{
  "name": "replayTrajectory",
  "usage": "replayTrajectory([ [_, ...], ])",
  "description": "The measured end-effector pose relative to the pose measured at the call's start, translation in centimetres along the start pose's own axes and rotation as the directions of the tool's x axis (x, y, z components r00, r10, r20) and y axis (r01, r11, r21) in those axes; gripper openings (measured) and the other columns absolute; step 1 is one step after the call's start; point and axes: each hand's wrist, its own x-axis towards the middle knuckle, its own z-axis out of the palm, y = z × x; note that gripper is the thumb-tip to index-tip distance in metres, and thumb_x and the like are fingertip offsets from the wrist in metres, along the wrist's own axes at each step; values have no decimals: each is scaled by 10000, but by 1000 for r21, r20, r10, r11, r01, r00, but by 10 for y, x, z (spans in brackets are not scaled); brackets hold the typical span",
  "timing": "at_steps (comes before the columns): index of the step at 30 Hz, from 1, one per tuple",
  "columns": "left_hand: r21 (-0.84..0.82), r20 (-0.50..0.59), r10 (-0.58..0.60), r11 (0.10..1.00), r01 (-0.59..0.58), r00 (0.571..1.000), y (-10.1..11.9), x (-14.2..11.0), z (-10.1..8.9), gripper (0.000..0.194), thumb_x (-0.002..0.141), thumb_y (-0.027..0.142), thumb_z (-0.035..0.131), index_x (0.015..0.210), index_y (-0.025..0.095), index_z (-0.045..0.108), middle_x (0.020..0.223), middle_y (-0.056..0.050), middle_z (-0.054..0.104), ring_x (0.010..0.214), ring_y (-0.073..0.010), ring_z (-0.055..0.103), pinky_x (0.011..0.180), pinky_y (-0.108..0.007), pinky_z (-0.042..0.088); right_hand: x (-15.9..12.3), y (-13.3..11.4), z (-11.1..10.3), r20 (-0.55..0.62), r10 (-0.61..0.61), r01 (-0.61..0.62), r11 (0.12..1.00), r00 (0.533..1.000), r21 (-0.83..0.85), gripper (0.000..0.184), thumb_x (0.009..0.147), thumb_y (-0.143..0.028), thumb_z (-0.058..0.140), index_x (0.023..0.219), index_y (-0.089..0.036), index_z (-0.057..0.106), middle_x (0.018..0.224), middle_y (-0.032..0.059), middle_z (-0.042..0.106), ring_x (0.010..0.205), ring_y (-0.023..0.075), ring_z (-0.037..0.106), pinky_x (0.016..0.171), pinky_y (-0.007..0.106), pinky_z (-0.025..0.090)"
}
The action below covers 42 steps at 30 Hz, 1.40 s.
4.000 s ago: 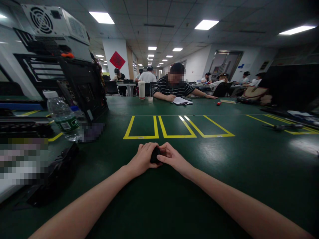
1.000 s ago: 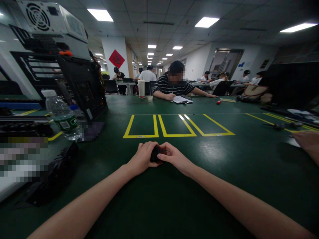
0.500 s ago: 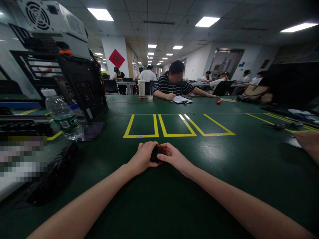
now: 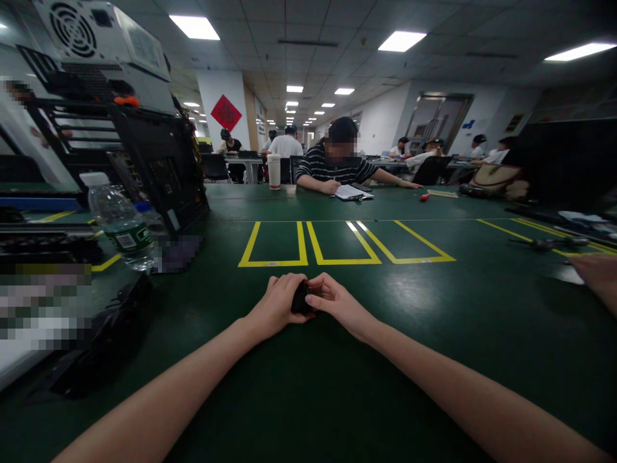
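Note:
A small black object [image 4: 299, 298] is between my hands, low over the green table [image 4: 308, 392]; its kind does not show. My left hand [image 4: 278, 301] wraps round it from the left, fingers over the top and thumb below. From the right, my right hand [image 4: 332, 299] is closed on its near side, thumb pressed against it and fingers curled behind. The fingers cover most of the object. Just beyond my hands, yellow tape outlines [image 4: 274, 263] mark the tabletop.
On the left stand a water bottle [image 4: 120, 225], a black computer case [image 4: 164, 167] and a silver power supply [image 4: 106, 48]. Opposite, a person in a striped top [image 4: 342, 164] leans over papers [image 4: 353, 192] near a white cup [image 4: 274, 172]. Another person's hand [image 4: 598, 273] reaches in at right.
My hands hold nearly the same pose on the black object; the right thumb has shifted very slightly right. A person has come into view at the far left.

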Motion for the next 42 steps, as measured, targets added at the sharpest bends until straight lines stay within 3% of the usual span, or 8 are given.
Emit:
replayTrajectory([
  [4,1,6,-6,1000,6,1000,-1,0,1,527,648,269,653,1085,198,367,1052,-51,490,962,-231,461,797,-354,331,0,-3,-1,20,76,-76,997,997,-1,323,685,-331,589,957,-202,471,1009,38,504,937,182,496,800,372,418],
  [10,5,9,5,1000,-5,1000,-1,0,0,519,647,242,653,1079,195,370,1059,-54,490,958,-230,463,792,-351,334,-2,-6,-3,110,25,-31,998,994,50,341,630,-251,652,908,-219,457,987,12,498,959,182,489,811,376,420],
  [16,1,8,2,1000,-2,1000,0,0,-1,534,648,272,654,1092,197,366,1059,-55,487,961,-233,463,795,-357,333,-2,-5,-2,41,16,-17,999,999,29,219,705,-319,571,878,-222,477,964,10,500,929,175,496,804,380,417],
  [23,24,-8,-3,1000,4,1000,-3,1,4,552,631,276,666,1086,192,366,1042,-59,495,951,-238,466,774,-352,336,2,-2,-1,8,76,-76,997,997,11,289,685,-311,593,922,-195,473,962,31,508,898,174,502,769,357,423],
  [29,5,6,-6,1000,6,1000,-4,1,3,518,636,243,662,1066,202,377,1032,-42,501,930,-221,473,780,-345,332,-2,-5,-2,84,6,-9,999,996,34,381,609,-252,667,920,-230,449,977,5,488,963,175,479,823,374,406],
  [35,-12,17,-2,1000,2,1000,-1,1,0,530,653,270,647,1095,206,362,1059,-50,488,966,-230,465,795,-353,328,-3,-6,-1,48,13,-14,1000,999,24,243,700,-309,575,897,-225,462,975,9,488,932,173,489,784,361,428],
  [42,-13,-4,-2,1000,2,1000,-2,0,2,532,647,265,652,1088,209,361,1050,-45,495,962,-226,468,795,-348,327,0,-2,-2,15,71,-71,997,997,9,320,690,-307,586,967,-213,457,1024,34,487,955,191,489,802,383,424],
])
